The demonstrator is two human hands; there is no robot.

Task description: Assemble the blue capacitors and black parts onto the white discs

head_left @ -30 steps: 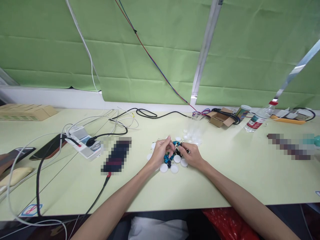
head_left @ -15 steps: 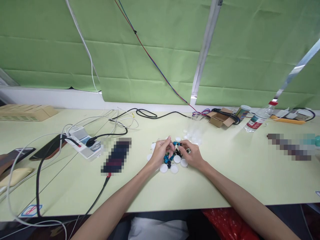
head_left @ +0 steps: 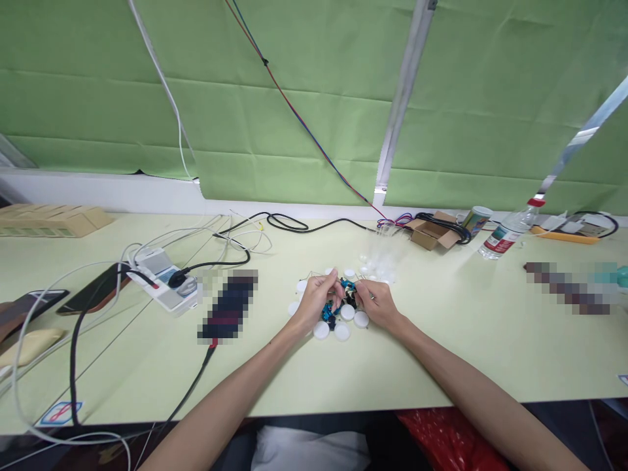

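Note:
My left hand [head_left: 316, 301] and my right hand [head_left: 375, 303] meet over the middle of the pale green table [head_left: 441, 353]. Between their fingertips they pinch a small blue part [head_left: 347, 284], held just above the surface. Under the hands lies a little heap of blue and black parts [head_left: 331, 313]. Several white round caps [head_left: 342, 331] lie flat around that heap, touching the table. What the fingers do to the blue part is too small to tell.
A white power strip [head_left: 161, 280] with black and white cables sits to the left, beside phones [head_left: 93, 288]. Clear plastic cups [head_left: 387, 252], an open cardboard box [head_left: 432, 232], a can [head_left: 475, 220] and a water bottle [head_left: 507, 232] stand at the back right.
Both hands stay in place over the heap; the fingers have shifted slightly around the blue part, and the right hand has drawn a little closer to the left.

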